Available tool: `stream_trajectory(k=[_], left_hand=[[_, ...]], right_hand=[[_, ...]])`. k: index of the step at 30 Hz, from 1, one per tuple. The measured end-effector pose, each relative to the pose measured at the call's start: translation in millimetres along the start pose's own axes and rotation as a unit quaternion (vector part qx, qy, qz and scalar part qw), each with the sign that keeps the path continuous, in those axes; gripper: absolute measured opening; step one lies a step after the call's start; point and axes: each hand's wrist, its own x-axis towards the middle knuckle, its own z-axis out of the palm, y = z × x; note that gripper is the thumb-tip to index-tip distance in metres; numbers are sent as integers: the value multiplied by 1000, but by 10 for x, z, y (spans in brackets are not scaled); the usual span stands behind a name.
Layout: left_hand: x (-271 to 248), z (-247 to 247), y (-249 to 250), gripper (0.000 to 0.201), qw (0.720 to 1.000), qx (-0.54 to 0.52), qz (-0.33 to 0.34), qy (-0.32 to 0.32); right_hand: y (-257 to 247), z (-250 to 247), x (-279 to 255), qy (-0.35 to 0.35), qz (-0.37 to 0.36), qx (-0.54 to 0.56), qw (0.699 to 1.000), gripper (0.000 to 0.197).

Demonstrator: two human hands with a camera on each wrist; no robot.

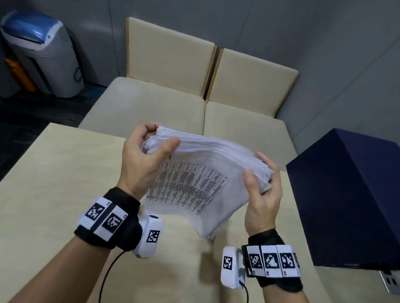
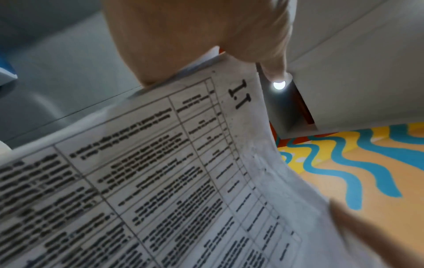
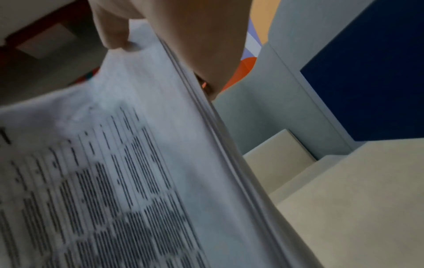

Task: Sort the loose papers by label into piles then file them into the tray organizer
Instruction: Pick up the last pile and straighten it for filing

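A thick stack of white printed papers [image 1: 200, 171] hangs in the air above the beige table [image 1: 45, 202], held between both hands. My left hand [image 1: 149, 147] grips its far left corner, thumb on the near face and fingers curled behind. My right hand [image 1: 261, 176] clasps the right edge, thumb in front and fingers behind. The near sheet [image 2: 183, 181] carries a printed table and the label "1.1" at its corner. From the right wrist, the stack's layered edge [image 3: 220, 154] runs diagonally under my thumb [image 3: 114, 34].
A dark blue box [image 1: 351, 197] stands on the table at the right, close to my right hand. Beyond the table are two beige chairs [image 1: 210, 83]. A grey and blue bin [image 1: 41, 53] stands on the floor at the far left.
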Motion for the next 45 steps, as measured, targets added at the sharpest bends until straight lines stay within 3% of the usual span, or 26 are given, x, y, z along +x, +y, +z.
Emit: stream_trajectory(k=[3,7,14,19,23,27,30,31,33,35,37,40,42,45], left_hand=[[-1,-44,-87,67,998,26,-22,-46],[-34,-142,-311,72,994,25,-76,-80],[-45,-168,-490,73,990,4,-109,-92],[-21,-147,-524,69,988,0,-126,-91],[2,-133,-517,71,988,-10,-125,-93],[-1,-111,-505,49,985,-14,-137,-101],[-6,-102,-542,42,983,-14,-144,-114],[-16,-86,-538,43,983,-16,-143,-114],[-38,-20,-513,46,985,-23,-138,-103],[-53,50,-477,45,987,-32,-132,-82],[-78,106,-413,44,989,-51,-130,-54],[-141,129,-338,50,993,-62,-100,6],[-176,92,-383,64,995,-48,-83,26],[-181,-50,-605,77,993,-21,-118,-12]], right_hand=[[-193,79,100,0,-46,-25,999,34],[-260,167,208,-8,-66,-68,995,6],[-214,106,178,25,-59,-111,992,13],[-222,40,162,2,-74,-105,992,5],[-186,-25,156,21,-50,-58,997,18],[-64,-84,77,20,-22,41,999,21],[106,-110,-22,-25,8,75,997,84],[151,-103,-53,-31,34,78,996,91],[215,-61,-100,-27,88,24,996,74],[263,-9,-81,2,107,-37,994,41],[255,28,-25,26,111,-9,993,26],[220,36,22,28,92,38,995,38],[294,-8,1,-13,92,26,995,55],[508,-85,-36,-96,154,-4,983,64]])
